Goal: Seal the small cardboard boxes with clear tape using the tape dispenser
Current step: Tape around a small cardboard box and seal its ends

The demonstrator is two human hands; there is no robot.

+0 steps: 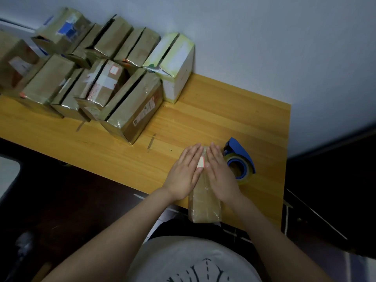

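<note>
A small brown cardboard box (204, 206) lies at the near edge of the wooden table (234, 110), its near end hanging over the edge. My left hand (186, 173) and my right hand (219, 171) lie flat on its top flaps, fingers straight and together, pressing on either side of the centre seam. A small red-bordered label shows between them. The blue tape dispenser (240, 158) with a roll of clear tape rests on the table just right of my right hand, untouched.
Several cardboard boxes (130, 106) with open top slits stand in rows at the back left, along with a white-and-green box (177, 64) against the wall. The table's right edge lies just past the dispenser. A dark floor lies below.
</note>
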